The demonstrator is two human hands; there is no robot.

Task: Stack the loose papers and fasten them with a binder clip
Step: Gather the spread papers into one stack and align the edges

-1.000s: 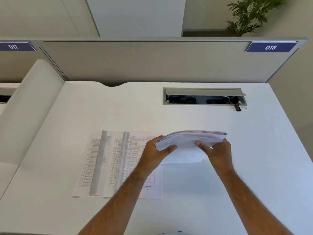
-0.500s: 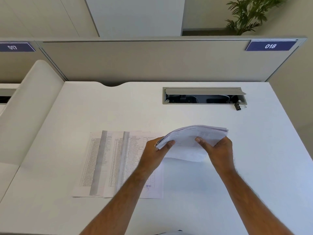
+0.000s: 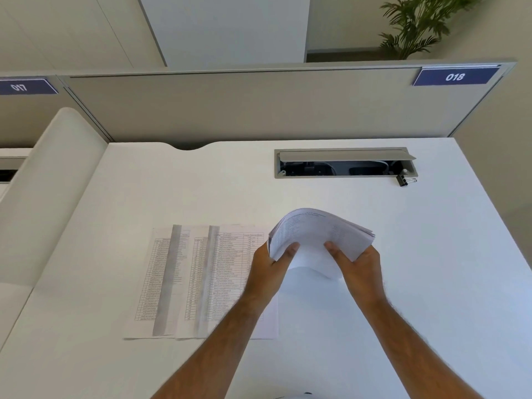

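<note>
A bundle of printed papers (image 3: pixel 316 234) is held above the white desk (image 3: pixel 431 283), bowed upward in the middle with its printed face tilted toward me. My left hand (image 3: pixel 270 269) grips its left edge and my right hand (image 3: pixel 359 266) grips its right edge, thumbs on top. Three more printed sheets (image 3: pixel 201 280) lie flat and overlapping on the desk to the left, partly under my left forearm. A small black binder clip (image 3: pixel 404 180) lies far back right, just below the corner of the cable slot.
An open grey cable slot (image 3: pixel 345 162) is set into the desk at the back. A grey partition (image 3: pixel 259 105) with tags 017 and 018 closes the far side. A white curved divider (image 3: pixel 49 182) bounds the left. A plant (image 3: pixel 414 24) stands beyond.
The bundle has tipped from lying nearly flat between my hands to tilted up and bowed, its printed face now showing. Both hands stayed in about the same place.
</note>
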